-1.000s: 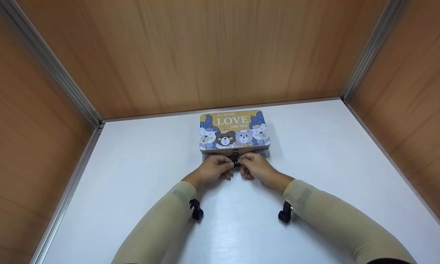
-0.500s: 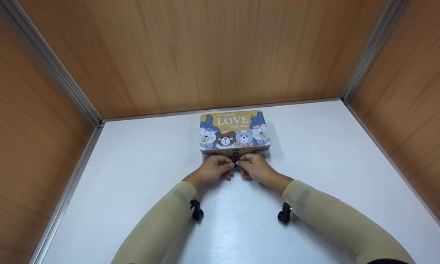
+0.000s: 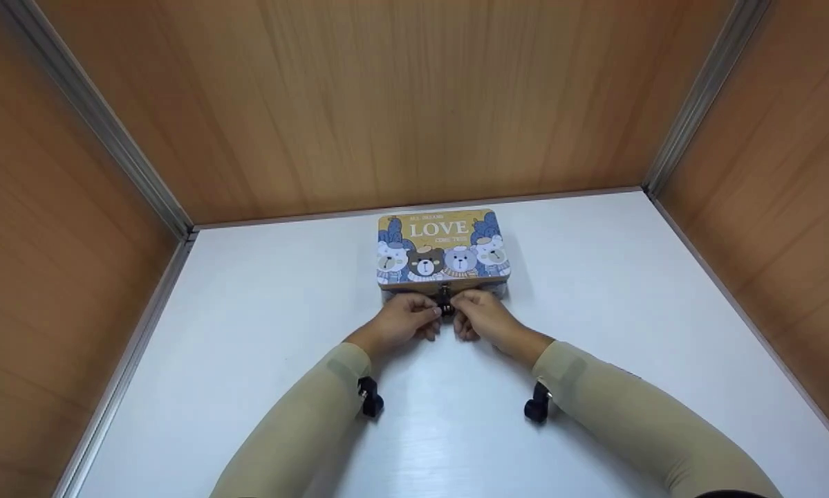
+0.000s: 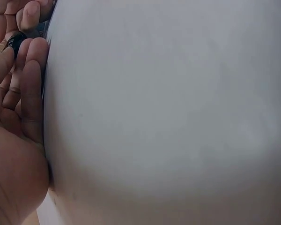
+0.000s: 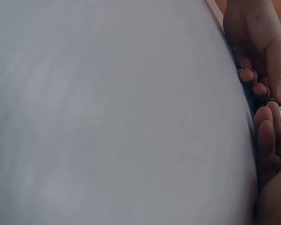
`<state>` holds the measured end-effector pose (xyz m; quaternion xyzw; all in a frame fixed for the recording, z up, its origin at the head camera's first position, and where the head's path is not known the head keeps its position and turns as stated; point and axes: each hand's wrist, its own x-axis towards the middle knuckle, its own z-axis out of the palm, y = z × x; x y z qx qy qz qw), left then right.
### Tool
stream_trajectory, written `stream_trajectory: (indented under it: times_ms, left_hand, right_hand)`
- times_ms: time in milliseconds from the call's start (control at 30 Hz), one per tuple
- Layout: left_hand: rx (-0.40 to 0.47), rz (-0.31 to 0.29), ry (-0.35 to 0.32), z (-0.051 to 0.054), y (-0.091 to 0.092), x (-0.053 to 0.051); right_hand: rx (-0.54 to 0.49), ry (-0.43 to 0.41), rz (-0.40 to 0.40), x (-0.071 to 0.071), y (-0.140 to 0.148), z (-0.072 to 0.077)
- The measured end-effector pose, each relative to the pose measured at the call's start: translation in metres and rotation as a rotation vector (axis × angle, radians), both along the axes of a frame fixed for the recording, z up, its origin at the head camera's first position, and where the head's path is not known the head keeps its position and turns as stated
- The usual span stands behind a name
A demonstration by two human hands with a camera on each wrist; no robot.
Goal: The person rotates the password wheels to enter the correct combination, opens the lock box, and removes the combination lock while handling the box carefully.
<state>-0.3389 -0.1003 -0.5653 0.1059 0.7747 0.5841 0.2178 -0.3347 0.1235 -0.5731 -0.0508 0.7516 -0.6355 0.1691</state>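
Just below the head view's centre, the left hand [image 3: 406,318] and right hand [image 3: 485,318] are pinching a black lock [image 3: 446,310] with curled fingers — it is sitting against the bear-printed box's [image 3: 442,247] front.

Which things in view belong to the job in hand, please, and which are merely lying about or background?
Part of the job:
LOVE box
black lock at its front
left hand and right hand, at the lock

Background only:
white table
wooden panels
black wrist devices

The bear-printed box [image 3: 442,242] is yellow and blue, its lock [image 3: 446,308] black, the table [image 3: 283,297] plain white.
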Motion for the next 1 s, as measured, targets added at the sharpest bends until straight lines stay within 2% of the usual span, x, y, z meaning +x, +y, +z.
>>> stream_trajectory:
  times_ms: [600,1000]
  left_hand:
    - [0.04,0.019,-0.024,-0.0006,0.0009,0.0]
    - [0.061,0.018,-0.033,-0.0041,0.0009,-0.0001]
  right_hand:
    - [-0.013,-0.005,-0.001,0.0002,0.0009,-0.0004]
    - [0.052,0.024,-0.001,-0.0033,-0.001,-0.004]
